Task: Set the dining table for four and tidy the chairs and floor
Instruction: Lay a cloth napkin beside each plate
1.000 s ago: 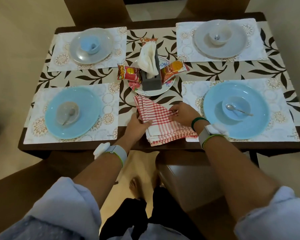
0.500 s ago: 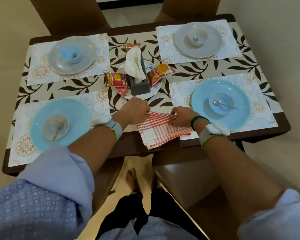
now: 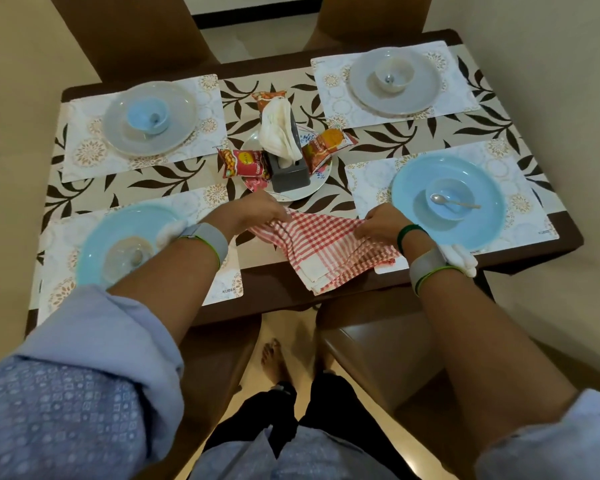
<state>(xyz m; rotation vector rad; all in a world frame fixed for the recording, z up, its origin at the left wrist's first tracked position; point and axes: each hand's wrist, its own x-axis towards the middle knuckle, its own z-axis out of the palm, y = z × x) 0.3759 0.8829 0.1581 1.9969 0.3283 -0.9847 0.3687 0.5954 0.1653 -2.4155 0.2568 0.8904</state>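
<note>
Flanking checked cloth point(image 3: 329, 251): blue plates point(image 3: 118, 223) point(image 3: 478, 174) | beyond: snack plate point(image 3: 291, 196) | underneath: chair point(image 3: 378, 341)

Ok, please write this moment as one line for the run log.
left hand: pinches checked cloth, left corner | right hand: pinches checked cloth, right corner | checked cloth: lies on table, near edge

red-checked cloth point(image 3: 329, 247), blue plates point(image 3: 478, 181), brown leaf-print runner point(image 3: 395, 136)

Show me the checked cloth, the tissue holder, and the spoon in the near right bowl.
checked cloth point(image 3: 328, 245): head view, middle of the folded fabric.
tissue holder point(image 3: 290, 175): head view, its grey front face.
spoon point(image 3: 456, 202): head view, midway along the handle.
</note>
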